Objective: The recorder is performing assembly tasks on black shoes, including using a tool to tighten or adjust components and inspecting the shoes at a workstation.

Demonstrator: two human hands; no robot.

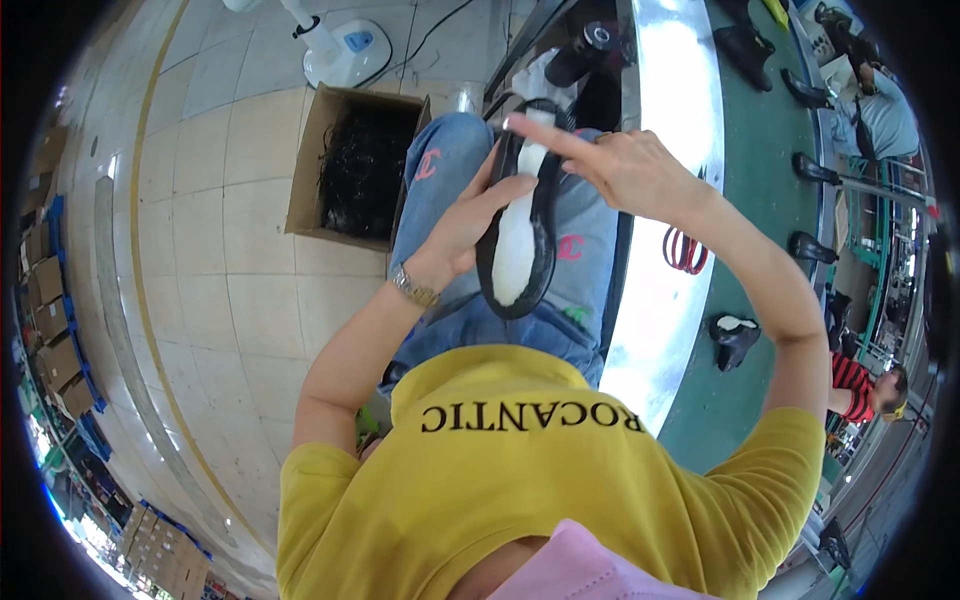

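Note:
A black shoe (516,245) is held sole up above my lap, its toe end toward me and its heel end away. A white layer fills the middle of its underside, inside a black border. My left hand (468,222) grips it round the waist from the left, thumb lying on the white part. Over the heel end is my right hand (640,172), index finger stretched across the shoe and the other fingers partly curled by its right edge. Nothing shows held in the right hand; whether the finger presses on the shoe I cannot tell.
An open cardboard box (305,185) with dark stringy scraps stands on the floor at my left. At my right runs a shiny metal ledge (660,330) with red rings (685,250). Beyond it, a green conveyor belt (690,425) carries several black shoes. Other people sit farther right.

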